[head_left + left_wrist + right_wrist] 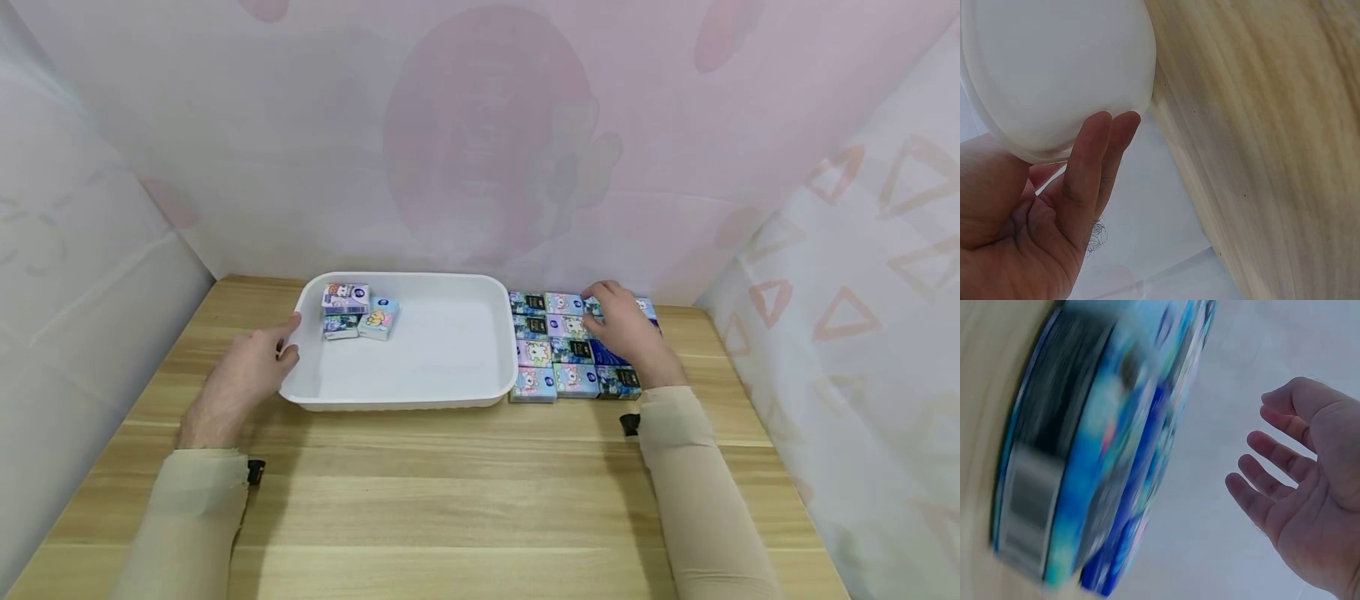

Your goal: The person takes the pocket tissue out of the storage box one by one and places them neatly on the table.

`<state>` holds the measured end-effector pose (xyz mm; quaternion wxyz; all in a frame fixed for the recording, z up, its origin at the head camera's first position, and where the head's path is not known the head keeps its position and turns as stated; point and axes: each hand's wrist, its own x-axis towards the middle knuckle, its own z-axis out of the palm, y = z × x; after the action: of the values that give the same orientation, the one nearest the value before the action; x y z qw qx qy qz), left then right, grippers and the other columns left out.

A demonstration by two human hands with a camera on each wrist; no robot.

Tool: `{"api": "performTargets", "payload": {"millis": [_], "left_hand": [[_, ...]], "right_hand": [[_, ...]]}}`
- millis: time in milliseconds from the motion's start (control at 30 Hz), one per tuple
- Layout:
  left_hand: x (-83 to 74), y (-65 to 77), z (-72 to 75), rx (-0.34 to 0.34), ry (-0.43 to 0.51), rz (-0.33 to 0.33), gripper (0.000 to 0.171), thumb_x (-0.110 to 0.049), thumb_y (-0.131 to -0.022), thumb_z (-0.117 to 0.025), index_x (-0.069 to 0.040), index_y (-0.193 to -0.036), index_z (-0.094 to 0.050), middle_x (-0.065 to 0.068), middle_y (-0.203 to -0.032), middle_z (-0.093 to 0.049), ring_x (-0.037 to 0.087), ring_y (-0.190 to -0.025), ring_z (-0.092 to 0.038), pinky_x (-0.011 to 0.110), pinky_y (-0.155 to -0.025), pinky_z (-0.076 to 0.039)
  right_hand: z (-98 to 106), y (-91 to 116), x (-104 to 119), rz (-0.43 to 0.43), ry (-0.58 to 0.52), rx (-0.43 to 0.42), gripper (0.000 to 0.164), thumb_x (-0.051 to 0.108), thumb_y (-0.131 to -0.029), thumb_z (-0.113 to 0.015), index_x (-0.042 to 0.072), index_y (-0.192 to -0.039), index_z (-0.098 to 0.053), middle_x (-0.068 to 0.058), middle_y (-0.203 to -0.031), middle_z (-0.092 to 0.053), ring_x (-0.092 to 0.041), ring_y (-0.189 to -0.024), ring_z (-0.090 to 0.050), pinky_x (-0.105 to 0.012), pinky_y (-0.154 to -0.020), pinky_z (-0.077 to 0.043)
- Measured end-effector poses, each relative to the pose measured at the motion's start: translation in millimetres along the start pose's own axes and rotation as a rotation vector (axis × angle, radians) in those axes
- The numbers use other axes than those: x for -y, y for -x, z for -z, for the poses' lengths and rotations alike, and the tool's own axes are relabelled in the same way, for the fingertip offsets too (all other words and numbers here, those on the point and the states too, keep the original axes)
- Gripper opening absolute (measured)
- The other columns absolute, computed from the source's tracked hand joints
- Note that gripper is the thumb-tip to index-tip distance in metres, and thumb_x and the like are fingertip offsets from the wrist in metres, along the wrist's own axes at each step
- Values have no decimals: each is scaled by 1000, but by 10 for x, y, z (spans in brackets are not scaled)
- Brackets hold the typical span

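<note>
My left hand (251, 367) is at the left end of a white plastic tray (450, 400), its fingertips and thumb right at the outer edge. In the left wrist view, nearly straight fingers (1088, 156) rest against the tray's side. Three small printed tissue packs (347, 297) sit inside the tray at its back left, one of them over another. My right hand (626, 325) hovers above the right part of a block of similar tissue packs (534, 353), fingers loosely bent. Nothing is between its fingers in the right wrist view, and the packs there are blurred.
The pack block lies in rows right beside the tray's right end, hidden partly by my right hand. All stands on a wood-grain table (442, 500). A pale printed sheet (480, 167) rises behind the table, with similar sheets at both sides.
</note>
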<state>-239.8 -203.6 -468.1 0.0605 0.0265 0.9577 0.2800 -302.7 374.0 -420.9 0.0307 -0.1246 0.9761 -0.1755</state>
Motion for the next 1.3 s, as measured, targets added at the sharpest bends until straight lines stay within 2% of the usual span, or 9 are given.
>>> {"api": "performTargets", "payload": {"millis": [267,567,867,1100,1300], "left_hand": [[13,-13,0,2,-10,-2,63,-12,-120,-55,5,-179,-37,48,-142,-68,33,-87,-67,38,-66,-49],[17,-12,-3,8,-5,7,64,-12,-121,-55,4,-179,-37,47,-141,-69,29,-81,-64,36,-63,-47],[21,-14,-12,-3,-3,-3,63,-12,-120,-55,4,-179,-38,47,-139,-69,27,-76,-61,36,-62,-47],[18,-16,-16,-8,-3,-9,62,-11,-120,-55,5,-178,-39,47,-136,-71,26,-74,-60,35,-61,-46],[12,-20,-7,-7,-2,-3,63,-11,-120,-55,4,-179,-38,48,-140,-69,26,-75,-61,35,-61,-47]], "right_hand": [[-156,-129,466,69,32,-16,45,14,-116,-69,-1,-158,-63,-24,-170,-57,-48,-161,-53,-63,-136,-46],[-335,-270,943,161,58,-26,45,15,-117,-70,0,-159,-65,-21,-168,-62,-46,-158,-58,-58,-132,-53],[-568,-427,1329,237,80,-34,39,18,-117,-71,5,-154,-68,-15,-163,-66,-38,-154,-63,-50,-132,-53],[-732,-516,1617,272,94,-19,41,21,-118,-72,6,-156,-68,-13,-164,-67,-34,-153,-64,-47,-131,-54],[-885,-581,1860,265,86,28,45,24,-118,-71,8,-160,-66,-11,-167,-65,-35,-157,-61,-46,-133,-52]]}}
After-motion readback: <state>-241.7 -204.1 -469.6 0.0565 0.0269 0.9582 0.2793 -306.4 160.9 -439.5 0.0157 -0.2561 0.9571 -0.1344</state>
